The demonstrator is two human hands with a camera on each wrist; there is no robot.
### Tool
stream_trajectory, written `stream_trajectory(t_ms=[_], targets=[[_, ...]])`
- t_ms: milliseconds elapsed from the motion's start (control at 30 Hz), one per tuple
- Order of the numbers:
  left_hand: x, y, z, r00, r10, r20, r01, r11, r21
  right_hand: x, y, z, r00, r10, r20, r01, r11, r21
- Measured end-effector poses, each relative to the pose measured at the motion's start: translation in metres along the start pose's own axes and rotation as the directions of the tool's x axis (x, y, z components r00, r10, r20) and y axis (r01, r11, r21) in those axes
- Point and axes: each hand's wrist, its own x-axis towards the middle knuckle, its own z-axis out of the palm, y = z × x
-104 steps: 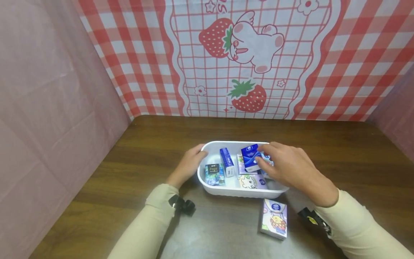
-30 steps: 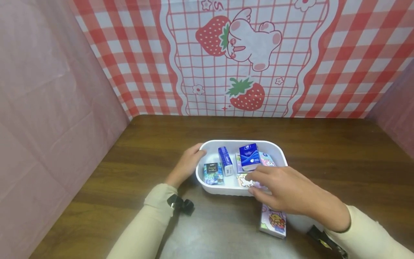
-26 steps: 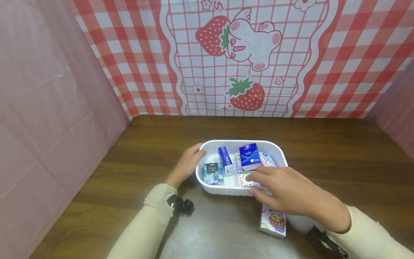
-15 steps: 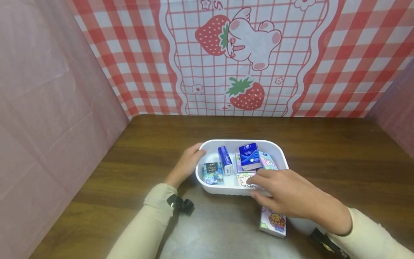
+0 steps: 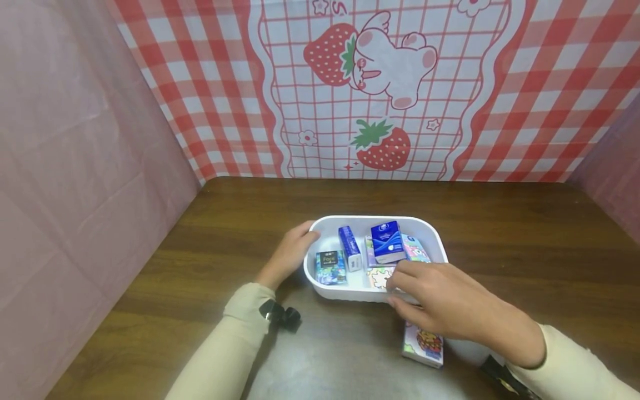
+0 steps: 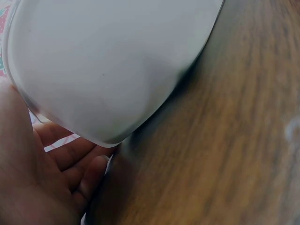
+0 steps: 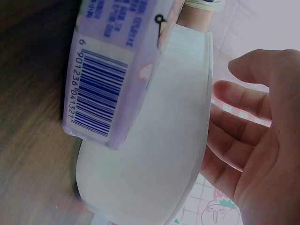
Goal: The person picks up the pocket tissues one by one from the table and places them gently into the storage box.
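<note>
Right hand (image 5: 445, 305) drawn nearer, loosely spread fingers (image 5: 406, 270) over tray (image 5: 435, 233) rim, left hand (image 5: 290, 253) cupping end

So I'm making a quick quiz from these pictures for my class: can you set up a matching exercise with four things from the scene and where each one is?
Things:
1. dark blue tissue pack
2. cartoon tissue pack
3. left hand
4. right hand

Places:
A. on the wooden table, just outside the white tub's near side
B. against the tub's left end
C. inside the tub, toward its far side
D. over the tub's near right rim

Pairs: 1-C, 2-A, 3-B, 4-D
</note>
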Motion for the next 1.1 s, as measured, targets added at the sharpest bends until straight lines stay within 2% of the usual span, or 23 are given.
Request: stream_trajectory(t_ms=[167, 400, 600, 800, 1100], targets=[[-0.0002, 0.0004, 0.0004, 1.000, 0.003, 0.002, -0.003, 1.000, 0.001, -0.0029, 0.0000, 0.0006, 0.997, -0.054, -0.061, 0.053, 0.999, -0.005], [0.0004, 0.0011, 0.0004, 1.000, -0.001, 0.001, 0.001, 1.000, -0.002, -0.0072, 0.0017, 0.0009, 0.970, -0.148, -0.192, 0.146, 0.989, -0.024], [-0.0003, 0.0009, 0.0002, 1.000, -0.001, 0.002, 0.001, 1.000, 0.006, -0.0086, 0.0006, -0.0006, 0.971, -0.142, -0.195, 0.144, 0.990, -0.002], [0.0001, 0.0005, 0.0002, 1.000, 0.000, 0.000, 0.000, 1.000, 0.010, -0.0084, -0.0013, -0.0001, 0.957, -0.170, -0.236, 0.171, 0.985, -0.016], [0.0002, 0.0009, 0.0001, 1.000, -0.009, 0.003, 0.009, 1.000, 0.002, -0.0088, -0.0045, -0.0022, 0.963, -0.160, -0.216, 0.167, 0.986, 0.010]])
